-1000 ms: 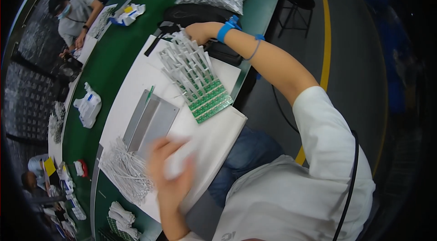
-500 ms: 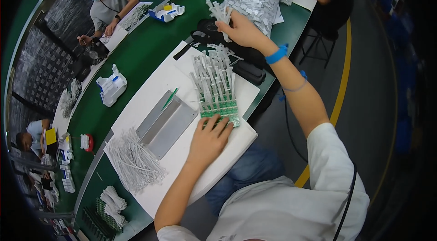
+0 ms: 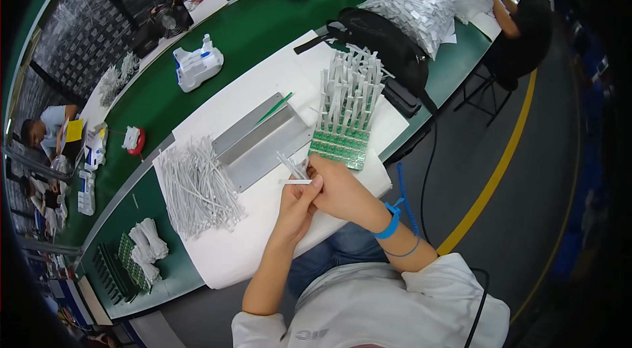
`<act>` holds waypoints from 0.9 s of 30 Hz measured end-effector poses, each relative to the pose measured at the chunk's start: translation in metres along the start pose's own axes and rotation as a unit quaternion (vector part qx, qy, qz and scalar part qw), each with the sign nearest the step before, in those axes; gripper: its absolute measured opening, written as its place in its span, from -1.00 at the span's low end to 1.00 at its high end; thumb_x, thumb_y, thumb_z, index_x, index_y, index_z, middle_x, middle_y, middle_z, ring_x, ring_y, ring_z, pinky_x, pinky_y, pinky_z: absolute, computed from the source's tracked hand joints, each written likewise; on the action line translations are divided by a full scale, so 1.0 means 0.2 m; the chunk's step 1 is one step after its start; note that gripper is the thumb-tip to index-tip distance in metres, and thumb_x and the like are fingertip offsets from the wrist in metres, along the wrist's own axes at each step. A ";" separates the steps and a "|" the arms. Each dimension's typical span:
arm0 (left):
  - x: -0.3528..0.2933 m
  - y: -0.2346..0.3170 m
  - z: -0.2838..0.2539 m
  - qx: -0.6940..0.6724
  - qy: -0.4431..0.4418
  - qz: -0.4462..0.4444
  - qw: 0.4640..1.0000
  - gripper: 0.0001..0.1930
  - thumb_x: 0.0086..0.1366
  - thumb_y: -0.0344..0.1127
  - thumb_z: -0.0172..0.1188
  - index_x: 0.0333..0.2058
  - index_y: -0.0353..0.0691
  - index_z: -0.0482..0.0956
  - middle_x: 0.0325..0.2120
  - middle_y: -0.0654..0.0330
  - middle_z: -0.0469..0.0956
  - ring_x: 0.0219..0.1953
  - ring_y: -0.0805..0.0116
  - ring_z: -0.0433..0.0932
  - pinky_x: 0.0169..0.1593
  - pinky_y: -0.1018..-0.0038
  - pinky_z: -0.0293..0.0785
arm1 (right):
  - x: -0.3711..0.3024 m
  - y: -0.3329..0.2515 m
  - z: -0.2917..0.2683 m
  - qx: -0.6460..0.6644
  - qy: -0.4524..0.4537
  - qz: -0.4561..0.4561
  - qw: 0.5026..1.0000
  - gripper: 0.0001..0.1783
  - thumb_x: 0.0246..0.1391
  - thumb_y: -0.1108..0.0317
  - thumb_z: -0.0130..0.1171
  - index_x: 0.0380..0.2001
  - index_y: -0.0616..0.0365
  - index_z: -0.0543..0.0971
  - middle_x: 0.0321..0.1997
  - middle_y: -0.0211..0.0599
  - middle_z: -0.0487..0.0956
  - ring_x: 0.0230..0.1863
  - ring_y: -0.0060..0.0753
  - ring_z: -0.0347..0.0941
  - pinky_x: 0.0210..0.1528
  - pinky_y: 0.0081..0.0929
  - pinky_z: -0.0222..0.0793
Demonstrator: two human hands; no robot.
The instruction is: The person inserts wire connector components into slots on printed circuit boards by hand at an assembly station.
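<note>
My left hand [image 3: 296, 208] and my right hand [image 3: 337, 185] meet in front of me over the white work surface. Both are closed round a small bunch of flat white strips [image 3: 294, 168] that look like short ribbon cables. One strip lies crosswise at my left thumb. Just beyond my right hand is a green circuit board panel [image 3: 339, 145]. Rows of similar white strips [image 3: 350, 91] stand up from its far part, while its near rows are bare. A blue wrist strap [image 3: 388, 222] circles my right wrist.
Left of the panel sits a grey metal tray [image 3: 263, 144] with a green stick, beside a heap of thin white cables [image 3: 201, 187]. A black bag [image 3: 385, 42] and a clear bag of white pieces [image 3: 415, 6] lie farther back. Co-workers sit along the green bench [image 3: 250, 32].
My right hand has come back from near the clear bag, carrying the strips, to meet my left. My left hand has left the panel's near edge and closed on the strips.
</note>
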State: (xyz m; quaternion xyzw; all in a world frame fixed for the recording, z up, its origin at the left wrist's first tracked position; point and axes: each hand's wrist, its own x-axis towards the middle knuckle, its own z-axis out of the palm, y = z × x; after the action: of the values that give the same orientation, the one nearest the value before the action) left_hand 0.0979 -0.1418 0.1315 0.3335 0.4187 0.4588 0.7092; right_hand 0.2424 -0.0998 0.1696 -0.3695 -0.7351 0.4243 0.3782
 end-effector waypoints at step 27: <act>0.26 0.12 0.26 -0.051 0.105 0.203 0.972 -0.72 0.52 -0.25 -0.06 0.10 -0.22 0.34 -0.66 0.42 0.16 -0.65 0.66 0.05 -0.58 0.67 0.00 | 0.08 0.11 0.11 0.401 0.262 -0.031 0.877 -0.45 0.41 0.12 -0.11 0.29 0.28 0.26 0.33 -0.03 0.33 0.34 -0.22 0.27 0.39 -0.33 0.11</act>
State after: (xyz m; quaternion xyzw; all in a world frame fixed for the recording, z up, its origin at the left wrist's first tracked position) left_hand 0.1471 -0.0899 0.1591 0.3249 0.3905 0.6463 0.5695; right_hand 0.2215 -0.0850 0.1470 -0.2608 -0.3872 0.5580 0.6861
